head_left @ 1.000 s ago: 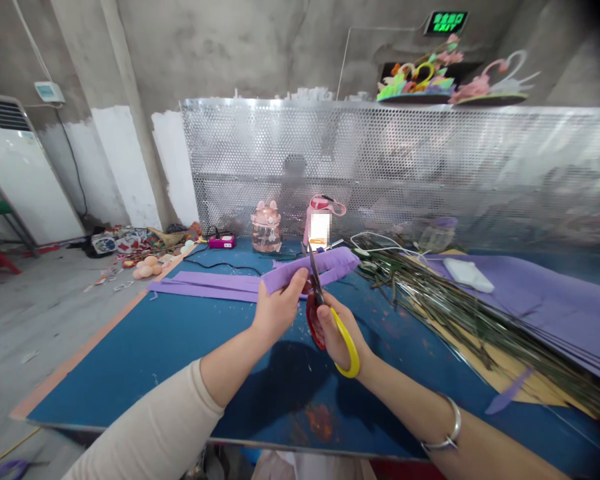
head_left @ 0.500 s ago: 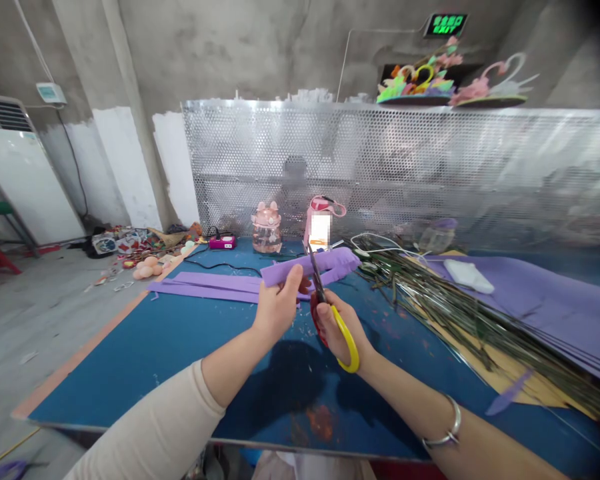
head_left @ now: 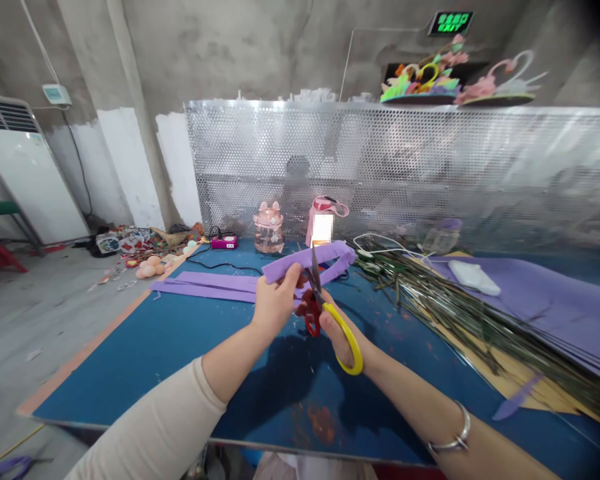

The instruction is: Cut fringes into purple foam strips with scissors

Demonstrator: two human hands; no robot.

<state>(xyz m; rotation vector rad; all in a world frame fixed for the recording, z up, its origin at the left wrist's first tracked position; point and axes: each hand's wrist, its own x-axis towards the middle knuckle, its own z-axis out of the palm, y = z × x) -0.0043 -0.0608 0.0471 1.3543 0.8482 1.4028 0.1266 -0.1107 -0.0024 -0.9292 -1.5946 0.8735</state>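
Note:
My left hand (head_left: 276, 298) pinches a purple strip (head_left: 280, 265), thumb on top, above the blue tabletop. The strip runs right and bends back in a loop at its far end, with small cuts along its edge. In my right hand (head_left: 337, 330) is a pair of scissors (head_left: 349, 340) with one yellow and one red handle. Their blades are parted and point upward at the strip, just right of my left thumb. More flat purple strips (head_left: 215, 287) lie on the table to the left of my left hand.
Dark thin stems (head_left: 460, 313) are heaped at the right on yellow paper, beside a large purple sheet (head_left: 545, 287) and a white packet (head_left: 474, 277). A pink bottle (head_left: 269, 230) and a magenta power socket (head_left: 224, 242) stand at the back before a perforated metal panel (head_left: 260, 153).
The scissor blades have opened wider, and the red handle has swung away from the yellow one. My left hand still holds the strip in nearly the same place.

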